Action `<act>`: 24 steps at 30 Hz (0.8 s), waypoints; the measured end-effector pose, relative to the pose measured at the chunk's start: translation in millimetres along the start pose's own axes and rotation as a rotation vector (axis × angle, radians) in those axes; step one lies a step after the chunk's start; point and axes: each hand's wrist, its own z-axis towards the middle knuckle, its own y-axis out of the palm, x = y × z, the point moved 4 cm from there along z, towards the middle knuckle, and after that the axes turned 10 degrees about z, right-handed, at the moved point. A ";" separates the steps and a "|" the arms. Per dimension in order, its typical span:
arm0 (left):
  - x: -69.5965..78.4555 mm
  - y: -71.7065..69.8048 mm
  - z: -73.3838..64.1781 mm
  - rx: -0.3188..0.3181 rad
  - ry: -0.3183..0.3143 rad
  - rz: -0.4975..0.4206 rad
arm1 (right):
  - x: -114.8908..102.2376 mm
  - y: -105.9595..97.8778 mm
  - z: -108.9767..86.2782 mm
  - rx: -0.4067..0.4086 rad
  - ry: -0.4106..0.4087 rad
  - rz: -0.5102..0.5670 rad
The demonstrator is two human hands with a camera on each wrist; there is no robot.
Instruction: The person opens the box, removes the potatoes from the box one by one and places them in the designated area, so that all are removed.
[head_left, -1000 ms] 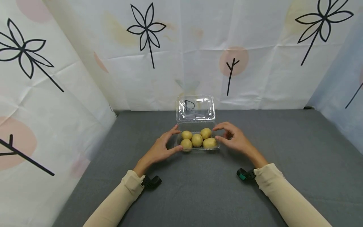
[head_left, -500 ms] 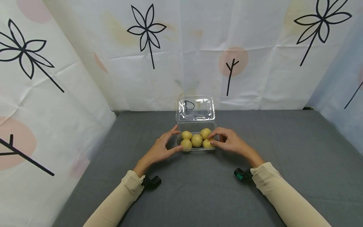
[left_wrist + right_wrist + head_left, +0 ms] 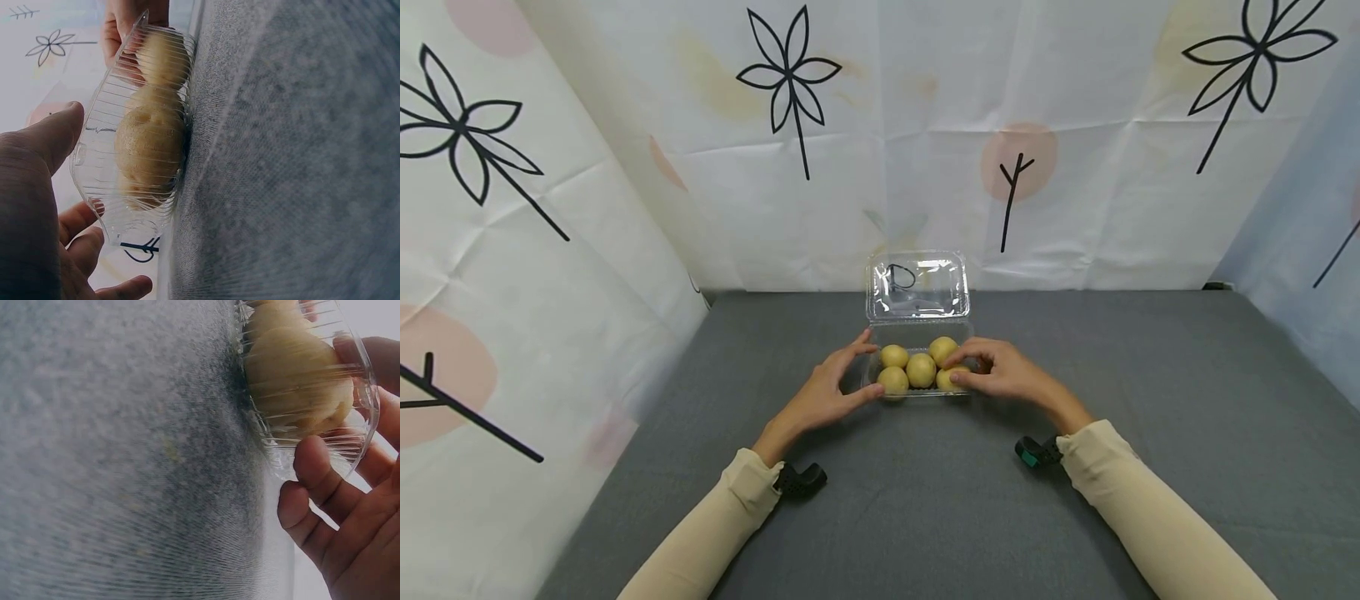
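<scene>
Several yellow potatoes (image 3: 921, 371) lie in a clear plastic clamshell container (image 3: 917, 395), whose lid (image 3: 928, 287) stands up at the back. My left hand (image 3: 820, 396) holds the container's left end, with the thumb (image 3: 62, 131) at its front rim and the forefinger at the back corner. From the right side, my right hand (image 3: 1007, 371) reaches over the rim. Its thumb and forefinger pinch the front right potato (image 3: 297, 378), partly hidden behind them. The right hand's other fingers (image 3: 312, 462) stay outside the ribbed wall.
A grey cloth (image 3: 895, 508) covers the table under the container. White fabric (image 3: 917, 108) printed with flowers and branches hangs behind and along both sides. Each wrist wears a black camera mount (image 3: 801, 481).
My right hand has moved left over the container's right rim, and its thumb and forefinger have closed on the front right potato. The left hand and the container stay in place.
</scene>
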 end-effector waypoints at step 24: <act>-1.2 0.0 0.7 0.006 -0.006 0.010 | 1.3 -2.2 13.2 -0.132 0.106 -0.080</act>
